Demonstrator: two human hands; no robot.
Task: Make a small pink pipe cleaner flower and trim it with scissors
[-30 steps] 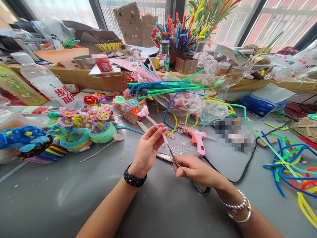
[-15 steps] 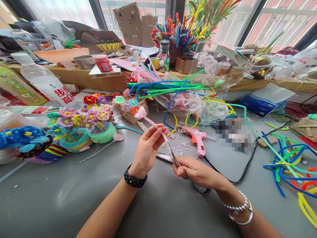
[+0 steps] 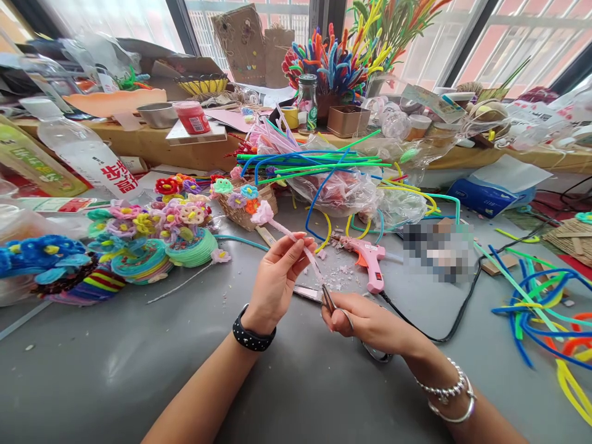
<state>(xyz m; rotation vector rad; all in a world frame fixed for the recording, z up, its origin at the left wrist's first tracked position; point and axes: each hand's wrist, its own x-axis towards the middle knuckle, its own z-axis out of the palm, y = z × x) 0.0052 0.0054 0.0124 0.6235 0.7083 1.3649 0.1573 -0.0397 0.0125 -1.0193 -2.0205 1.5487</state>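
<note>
A pink glue gun (image 3: 370,259) lies on the grey desk (image 3: 185,357). Left of it, the left hand (image 3: 277,277) pinches a pink flower (image 3: 263,213) by its stem (image 3: 283,229). Nearer the person than the glue gun, the right hand (image 3: 370,317) grips scissors (image 3: 329,301), their tips at the stem's lower end.

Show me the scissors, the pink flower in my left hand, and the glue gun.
Scissors (image 3: 328,298): head view, on the blades.
Pink flower (image 3: 263,213): head view, on the bloom.
Glue gun (image 3: 372,264): head view, upper handle.
</note>
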